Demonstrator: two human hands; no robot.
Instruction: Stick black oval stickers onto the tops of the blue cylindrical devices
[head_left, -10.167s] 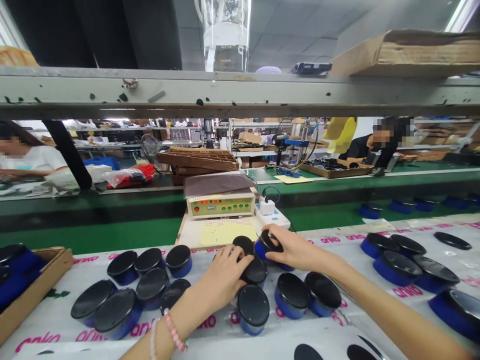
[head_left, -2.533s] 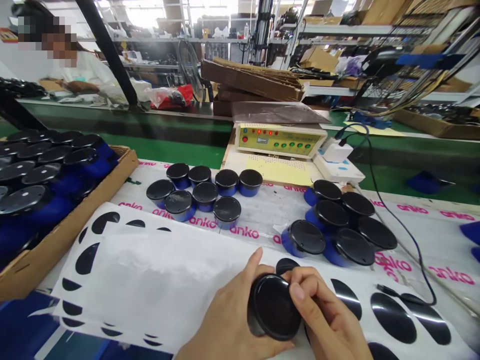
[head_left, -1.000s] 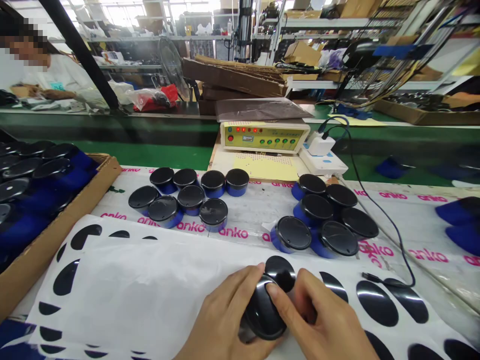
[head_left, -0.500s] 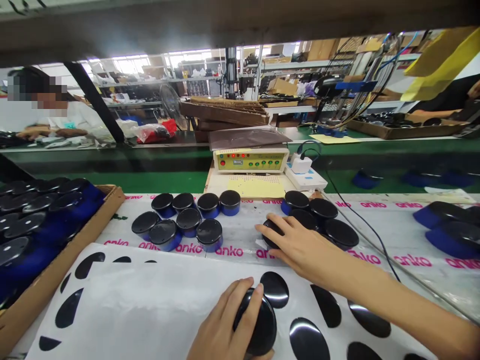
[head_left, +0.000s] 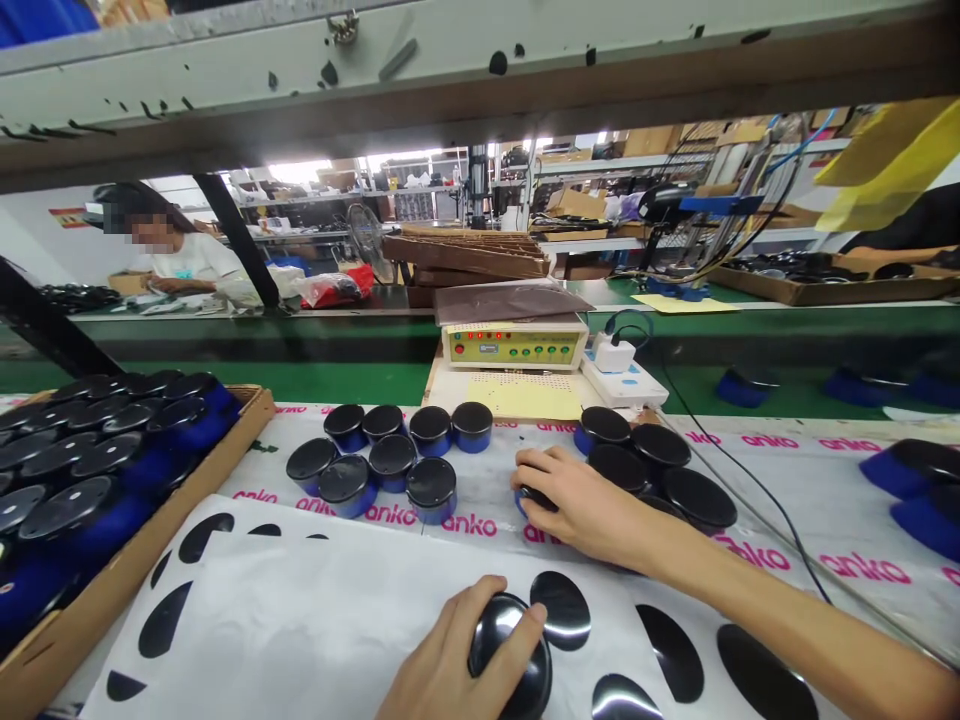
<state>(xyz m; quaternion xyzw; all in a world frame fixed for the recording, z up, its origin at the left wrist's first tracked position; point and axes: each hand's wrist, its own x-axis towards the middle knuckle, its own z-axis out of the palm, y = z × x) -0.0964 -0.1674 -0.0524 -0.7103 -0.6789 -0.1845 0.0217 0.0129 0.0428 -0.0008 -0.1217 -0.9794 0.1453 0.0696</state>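
My left hand (head_left: 457, 655) is closed around a round part with a glossy black top (head_left: 529, 665), over a white sheet (head_left: 315, 600) that bears black discs (head_left: 561, 610). Farther off, my right hand (head_left: 581, 505) has its fingers wrapped over a blue round part with a black top (head_left: 538, 498), which rests on the printed covering. Fingers hide most of that part. Just beyond it stands a cluster of similar blue parts (head_left: 660, 443). Another group of these blue parts (head_left: 431, 485) stands on the left, behind the sheet.
A cardboard tray (head_left: 251, 400) full of blue and black parts fills the left side. A yellow-fronted control box (head_left: 514, 345) stands at the back beside a white power strip (head_left: 626, 380). A cable (head_left: 750, 470) crosses the right. A co-worker (head_left: 191, 255) sits beyond the green belt (head_left: 360, 368).
My view has tilted upward, so the bench appears lower and more of the overhead shelf shows. Both hands keep their holds on the round parts, with the right fingers curled further round theirs.
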